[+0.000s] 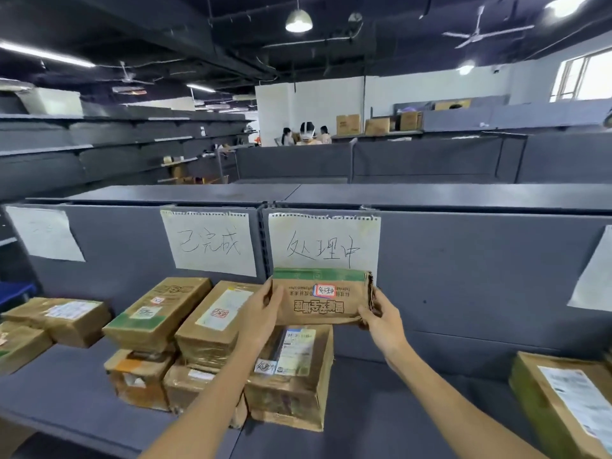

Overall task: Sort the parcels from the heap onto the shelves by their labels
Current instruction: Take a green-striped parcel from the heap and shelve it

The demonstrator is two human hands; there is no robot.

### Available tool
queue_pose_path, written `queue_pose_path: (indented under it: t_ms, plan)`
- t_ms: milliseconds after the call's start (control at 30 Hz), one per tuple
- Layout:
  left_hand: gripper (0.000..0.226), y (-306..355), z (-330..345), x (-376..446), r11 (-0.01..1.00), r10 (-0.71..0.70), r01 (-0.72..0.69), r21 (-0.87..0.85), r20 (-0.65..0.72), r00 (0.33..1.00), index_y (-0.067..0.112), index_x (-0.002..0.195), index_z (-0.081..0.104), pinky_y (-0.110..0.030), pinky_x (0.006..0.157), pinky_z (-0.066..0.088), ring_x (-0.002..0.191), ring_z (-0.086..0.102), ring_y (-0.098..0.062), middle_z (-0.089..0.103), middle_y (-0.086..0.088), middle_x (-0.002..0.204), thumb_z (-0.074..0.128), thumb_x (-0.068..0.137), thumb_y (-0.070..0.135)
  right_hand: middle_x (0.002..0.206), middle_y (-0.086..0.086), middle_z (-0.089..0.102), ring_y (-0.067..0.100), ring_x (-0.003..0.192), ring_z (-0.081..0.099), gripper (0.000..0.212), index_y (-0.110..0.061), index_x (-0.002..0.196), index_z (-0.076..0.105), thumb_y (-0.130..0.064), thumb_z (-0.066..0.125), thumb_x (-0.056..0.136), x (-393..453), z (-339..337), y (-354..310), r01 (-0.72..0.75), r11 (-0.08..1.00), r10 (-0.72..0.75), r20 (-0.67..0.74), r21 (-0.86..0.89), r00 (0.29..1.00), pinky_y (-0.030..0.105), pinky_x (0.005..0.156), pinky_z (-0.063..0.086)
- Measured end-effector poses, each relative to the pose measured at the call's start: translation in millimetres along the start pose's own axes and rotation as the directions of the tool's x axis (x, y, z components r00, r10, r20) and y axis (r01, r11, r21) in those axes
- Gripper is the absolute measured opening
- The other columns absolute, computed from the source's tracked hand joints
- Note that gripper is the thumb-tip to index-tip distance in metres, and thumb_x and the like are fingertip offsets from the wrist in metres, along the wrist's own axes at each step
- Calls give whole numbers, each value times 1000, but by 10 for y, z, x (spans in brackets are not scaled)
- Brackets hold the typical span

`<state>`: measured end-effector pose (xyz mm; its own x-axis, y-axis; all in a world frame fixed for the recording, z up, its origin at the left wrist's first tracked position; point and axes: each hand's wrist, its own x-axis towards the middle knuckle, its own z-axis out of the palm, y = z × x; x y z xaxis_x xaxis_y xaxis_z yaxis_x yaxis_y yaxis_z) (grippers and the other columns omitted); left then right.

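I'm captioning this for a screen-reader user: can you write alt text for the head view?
Two hands, left hand and right hand, hold a flat brown parcel up before a handwritten paper sign on a grey shelf unit. More cardboard parcels sit stacked on the shelf below.

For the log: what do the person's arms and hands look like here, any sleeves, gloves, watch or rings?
Both forearms are bare as far as the frame shows; no sleeve is in view. The left hand and right hand wear no gloves. No watch, band or bracelet shows at either wrist, and no ring can be made out on the visible fingers. No markings are visible on either arm.
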<state>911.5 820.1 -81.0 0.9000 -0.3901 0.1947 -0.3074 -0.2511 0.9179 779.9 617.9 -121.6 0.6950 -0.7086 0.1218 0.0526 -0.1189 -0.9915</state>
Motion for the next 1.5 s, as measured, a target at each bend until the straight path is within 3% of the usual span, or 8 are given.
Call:
queue_pose_path:
  t_ms: [167,333,467,633,767,900,1200,1500]
  plan:
    - [44,115,104,153,998,59,-61,36,53,997,29,149,44,-24,94,39,114,49,-4,57,14,127,47,105,35,122,-4,70,19,114,64,44,-25,141,55,-9,58,100,28,-21,6,0,1000,0,-70,-1,998,38,84,62]
    - [49,-17,118,292,999,46,-48,16,112,993,27,152,42,-34,106,41,128,52,-13,57,5,143,48,104,38,124,-4,69,20,116,64,44,-26,141,56,-10,59,100,-14,44,17,-16,999,12,-135,-31,991,45,88,61]
    - [51,-41,71,356,994,80,-87,63,96,992,28,153,38,-36,104,40,132,51,-18,55,5,144,44,104,43,125,-7,64,17,117,60,41,-27,139,53,-15,59,101,-66,145,-29,-13,998,3,-166,-59,986,21,74,60]
    - [46,-85,69,434,938,209,-228,262,101,973,26,152,34,-33,94,47,126,56,-20,57,3,138,40,107,35,120,-1,65,15,92,63,38,-26,136,54,-27,62,99,-86,310,8,-83,991,55,-246,-103,968,16,52,54]
    - [51,-345,209,474,837,187,-284,468,243,952,17,154,34,-36,116,34,144,35,-24,36,-7,156,43,106,27,114,5,70,21,75,65,38,-21,134,60,-31,63,97,-103,364,206,-185,971,139,-273,-151,952,11,45,46]
    - [46,-611,305,443,773,121,-285,567,309,943,15,152,37,-33,119,27,147,24,-24,24,-8,161,36,108,26,118,9,69,21,63,63,41,-18,134,60,-32,64,96,-82,450,366,-286,939,229,-271,-193,935,9,39,39]
    - [49,-854,327,515,608,192,-410,680,375,907,13,156,29,-33,124,2,154,10,-22,22,-6,165,32,108,24,95,5,70,20,66,66,29,-15,114,65,-36,66,95,1,645,609,-399,901,344,-279,-172,897,24,50,55]
    - [49,-968,331,539,675,236,-416,610,356,904,13,157,27,-26,122,-2,155,8,-17,22,-2,166,33,109,18,100,3,69,20,82,70,30,-18,115,59,-37,68,93,19,657,631,-400,902,360,-230,-163,904,36,63,64]
